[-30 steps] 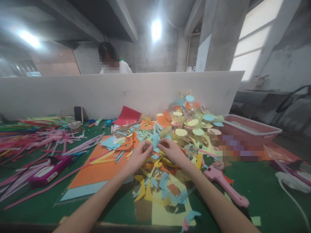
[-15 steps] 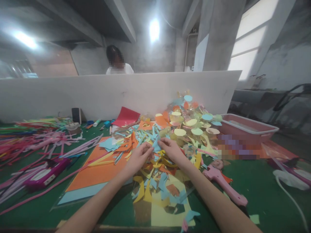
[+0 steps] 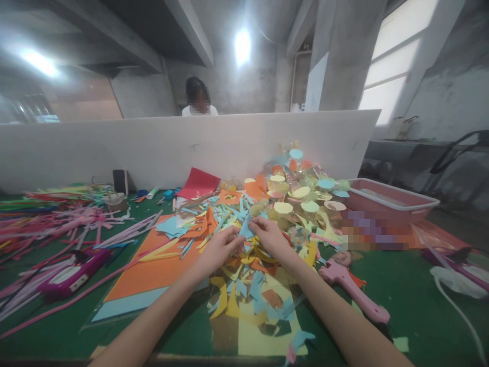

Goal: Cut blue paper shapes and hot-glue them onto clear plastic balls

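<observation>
Between my two hands is a small piece of light blue paper (image 3: 246,230), above a heap of cut paper scraps (image 3: 244,272). My right hand (image 3: 270,238) pinches its upper right edge with thumb and forefinger. On the other side my left hand (image 3: 223,247) has its fingers closed at the paper's lower left edge; the fingertips are partly hidden. Left of the heap lie orange paper sheets (image 3: 153,267) in clear plastic. Clear plastic balls with paper discs (image 3: 283,208) are piled beyond my right hand.
A pink glue gun (image 3: 357,293) lies right of my forearm. A pink tub (image 3: 389,201) stands behind it. To the left are a purple device (image 3: 74,272) and bundles of coloured strips (image 3: 80,219). A white partition (image 3: 153,150) closes the back, with a person (image 3: 198,97) beyond.
My left hand has shifted slightly, its fingers now a little lower at the paper. The right hand stays nearly still. Beyond the partition, the person has moved rightward.
</observation>
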The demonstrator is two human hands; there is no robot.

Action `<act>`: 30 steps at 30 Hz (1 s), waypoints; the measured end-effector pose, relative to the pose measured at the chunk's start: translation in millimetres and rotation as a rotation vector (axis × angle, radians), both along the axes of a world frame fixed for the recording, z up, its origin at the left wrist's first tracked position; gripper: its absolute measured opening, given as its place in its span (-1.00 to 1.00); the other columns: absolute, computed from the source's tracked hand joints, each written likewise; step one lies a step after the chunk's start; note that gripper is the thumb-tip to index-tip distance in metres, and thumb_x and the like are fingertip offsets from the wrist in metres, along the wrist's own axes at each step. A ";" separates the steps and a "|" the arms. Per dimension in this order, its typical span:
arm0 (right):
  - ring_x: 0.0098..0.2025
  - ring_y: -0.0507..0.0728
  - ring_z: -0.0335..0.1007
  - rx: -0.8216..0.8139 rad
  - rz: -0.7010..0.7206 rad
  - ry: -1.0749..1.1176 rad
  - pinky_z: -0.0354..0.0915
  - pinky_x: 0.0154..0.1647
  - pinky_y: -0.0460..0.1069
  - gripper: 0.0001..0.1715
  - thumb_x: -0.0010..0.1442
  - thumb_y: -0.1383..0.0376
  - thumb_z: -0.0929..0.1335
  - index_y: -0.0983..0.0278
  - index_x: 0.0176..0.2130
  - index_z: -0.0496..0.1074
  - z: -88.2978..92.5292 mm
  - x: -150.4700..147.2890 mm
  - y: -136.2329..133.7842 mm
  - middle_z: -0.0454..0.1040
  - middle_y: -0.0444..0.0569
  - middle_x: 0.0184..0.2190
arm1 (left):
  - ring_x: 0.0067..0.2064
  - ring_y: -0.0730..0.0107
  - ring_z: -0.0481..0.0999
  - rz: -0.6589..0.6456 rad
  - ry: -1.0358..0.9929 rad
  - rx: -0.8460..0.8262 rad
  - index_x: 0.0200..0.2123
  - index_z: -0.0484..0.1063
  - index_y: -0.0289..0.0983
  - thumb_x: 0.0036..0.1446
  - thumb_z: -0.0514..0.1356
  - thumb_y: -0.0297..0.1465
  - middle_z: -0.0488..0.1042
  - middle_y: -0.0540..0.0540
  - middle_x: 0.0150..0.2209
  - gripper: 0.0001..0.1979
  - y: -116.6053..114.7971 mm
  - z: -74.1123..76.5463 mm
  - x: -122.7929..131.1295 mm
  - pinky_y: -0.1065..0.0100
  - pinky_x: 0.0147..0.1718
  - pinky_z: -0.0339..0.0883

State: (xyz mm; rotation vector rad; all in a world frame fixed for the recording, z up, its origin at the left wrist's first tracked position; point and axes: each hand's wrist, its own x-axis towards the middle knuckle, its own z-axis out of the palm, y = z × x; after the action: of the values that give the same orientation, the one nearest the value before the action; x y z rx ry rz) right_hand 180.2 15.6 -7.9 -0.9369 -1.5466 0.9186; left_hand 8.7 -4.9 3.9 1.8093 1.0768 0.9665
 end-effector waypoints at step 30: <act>-0.39 0.06 0.28 -0.095 0.193 -0.107 0.19 -0.36 -0.07 -0.61 0.12 -0.01 0.37 0.27 -0.37 0.35 6.4 -1.1 -11.9 0.39 -0.16 -0.46 | -0.48 0.38 0.46 0.010 -0.053 -0.020 -0.46 0.33 -0.24 0.10 0.18 -0.03 0.51 -0.04 -0.51 -0.63 1.3 6.4 -4.1 0.37 -0.42 0.29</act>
State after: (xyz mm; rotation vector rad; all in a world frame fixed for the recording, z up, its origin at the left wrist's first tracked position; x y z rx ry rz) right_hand 179.2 3.6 -1.5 -0.9275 -1.7199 1.1011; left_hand 4.5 -3.6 10.3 1.7539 1.0603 1.0008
